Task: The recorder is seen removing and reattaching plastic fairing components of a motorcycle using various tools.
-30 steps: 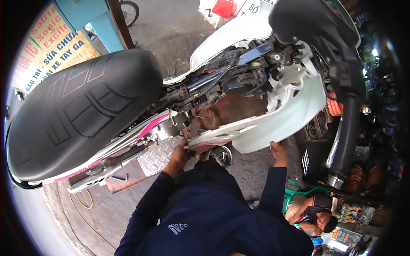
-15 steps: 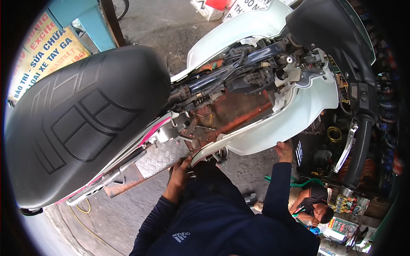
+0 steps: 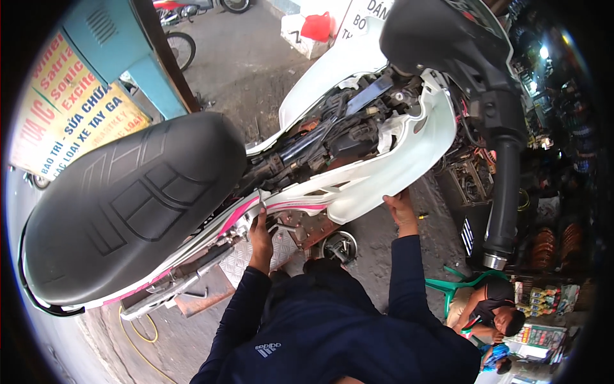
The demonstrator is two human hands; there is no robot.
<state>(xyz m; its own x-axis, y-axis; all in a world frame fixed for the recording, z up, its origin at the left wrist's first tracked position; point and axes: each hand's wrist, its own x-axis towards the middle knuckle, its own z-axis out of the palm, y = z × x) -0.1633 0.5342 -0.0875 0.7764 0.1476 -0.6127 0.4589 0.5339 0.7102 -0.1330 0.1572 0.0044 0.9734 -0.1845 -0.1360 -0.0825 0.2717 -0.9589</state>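
Note:
A white motorbike side fairing with a pink stripe (image 3: 403, 168) lies along the near side of a partly stripped motorbike. My left hand (image 3: 259, 242) grips its narrow rear end, with fingertips up beside the front of the seat (image 3: 147, 205). Farther right, my right hand (image 3: 401, 212) pinches the fairing's lower front edge, thumb and fingers around the rim. Dark wiring and frame tubes (image 3: 320, 144) show between this fairing and the white one on the far side (image 3: 339, 73). Whether the near fairing's clips are engaged cannot be seen.
The handlebar grip (image 3: 507, 198) juts out at the right. Below the bike are a checker-plate step (image 3: 240, 262) and a round metal bowl (image 3: 339, 246). A person (image 3: 489, 307) sits by a green chair at lower right. A yellow hose (image 3: 137, 345) crosses the floor.
The near fairing has come up and in against the bike's frame, now covering the gap that showed the red stand. Both hands have risen with it. My view has shifted too.

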